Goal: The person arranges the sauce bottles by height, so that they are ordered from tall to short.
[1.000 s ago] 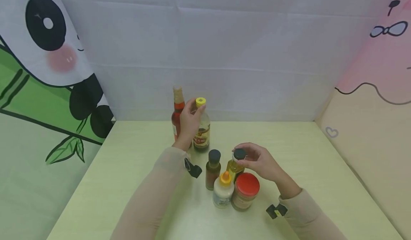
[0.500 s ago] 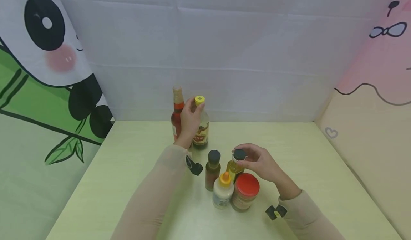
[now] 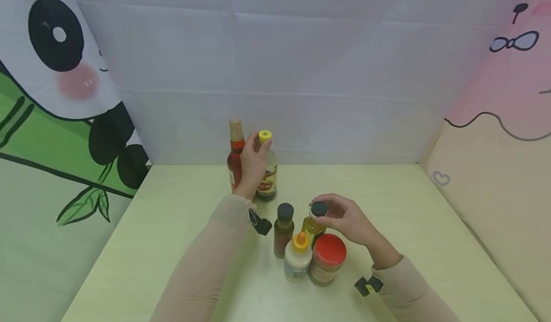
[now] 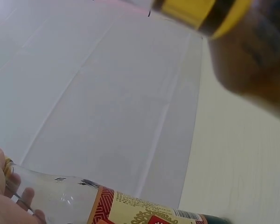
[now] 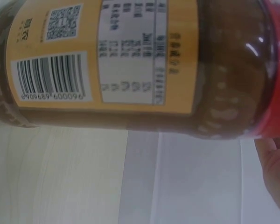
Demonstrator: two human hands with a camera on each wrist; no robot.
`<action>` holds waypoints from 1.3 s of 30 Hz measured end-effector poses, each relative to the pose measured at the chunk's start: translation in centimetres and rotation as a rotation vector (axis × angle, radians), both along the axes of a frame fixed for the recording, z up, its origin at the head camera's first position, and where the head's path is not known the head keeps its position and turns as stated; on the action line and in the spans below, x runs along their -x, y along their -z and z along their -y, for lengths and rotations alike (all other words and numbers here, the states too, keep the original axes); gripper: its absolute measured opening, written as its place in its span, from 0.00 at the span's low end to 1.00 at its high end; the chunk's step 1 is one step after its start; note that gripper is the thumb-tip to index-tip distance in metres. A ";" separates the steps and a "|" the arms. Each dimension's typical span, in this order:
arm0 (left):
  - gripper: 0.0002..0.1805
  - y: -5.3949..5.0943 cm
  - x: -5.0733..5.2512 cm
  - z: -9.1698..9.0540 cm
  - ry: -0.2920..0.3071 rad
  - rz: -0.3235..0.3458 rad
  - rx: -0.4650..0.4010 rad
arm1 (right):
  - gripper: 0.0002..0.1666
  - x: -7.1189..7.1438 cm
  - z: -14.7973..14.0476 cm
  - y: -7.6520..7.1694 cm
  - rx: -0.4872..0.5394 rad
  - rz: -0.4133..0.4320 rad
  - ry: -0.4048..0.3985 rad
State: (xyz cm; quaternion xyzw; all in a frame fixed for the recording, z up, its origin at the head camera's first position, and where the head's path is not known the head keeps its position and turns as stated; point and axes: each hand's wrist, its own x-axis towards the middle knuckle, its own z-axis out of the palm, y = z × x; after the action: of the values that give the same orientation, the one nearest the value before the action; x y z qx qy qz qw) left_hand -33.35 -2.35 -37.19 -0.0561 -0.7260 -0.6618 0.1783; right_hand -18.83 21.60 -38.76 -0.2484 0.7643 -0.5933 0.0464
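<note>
In the head view my left hand (image 3: 254,161) grips the neck of a clear bottle (image 3: 268,181) with a yellow cap, beside a taller red-brown bottle (image 3: 235,161). The left wrist view shows fingers round that neck, above a yellow and red label (image 4: 144,210). My right hand (image 3: 347,219) holds the dark-capped bottle of yellow oil (image 3: 311,227) near its cap, thumb in front. Close before it stand a red-lidded jar (image 3: 328,260) and a white squeeze bottle (image 3: 297,262) with an orange tip. The jar (image 5: 149,60) covers much of the right wrist view.
A small dark-capped brown bottle (image 3: 283,236) stands left of the oil bottle, nearer than the left hand's bottle. The pale table (image 3: 172,207) meets a white cloth backdrop (image 3: 323,63). Printed cloth hangs at both sides.
The yellow-capped bottle has shifted slightly left, towards the red-brown bottle, with my left hand on it. My right hand keeps its place at the oil bottle. The head view has shifted slightly.
</note>
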 end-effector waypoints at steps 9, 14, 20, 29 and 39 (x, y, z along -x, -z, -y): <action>0.25 0.1 -0.2 0.3 -0.002 -0.036 0.029 | 0.24 0.0 0.0 0.1 0.011 0.010 -0.004; 0.26 0.1 -0.1 0.6 0.013 -0.032 0.056 | 0.24 0.1 0.0 0.2 0.012 0.010 -0.006; 0.25 -0.3 -0.2 0.9 0.027 -0.010 0.080 | 0.24 0.1 -0.1 0.3 0.012 0.007 -0.005; 0.27 -0.4 -0.4 1.0 0.049 0.015 0.083 | 0.23 0.2 -0.1 0.6 0.019 -0.013 -0.015; 0.34 0.3 -1.0 1.3 0.109 -0.003 0.046 | 0.23 0.2 -0.1 0.6 0.014 -0.005 -0.005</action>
State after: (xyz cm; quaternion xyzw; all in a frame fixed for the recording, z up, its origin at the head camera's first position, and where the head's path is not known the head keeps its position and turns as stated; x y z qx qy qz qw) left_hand -32.31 -3.65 -37.53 -0.1005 -0.7366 -0.6536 0.1419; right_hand -18.99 21.73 -39.32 -0.2521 0.7597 -0.5977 0.0444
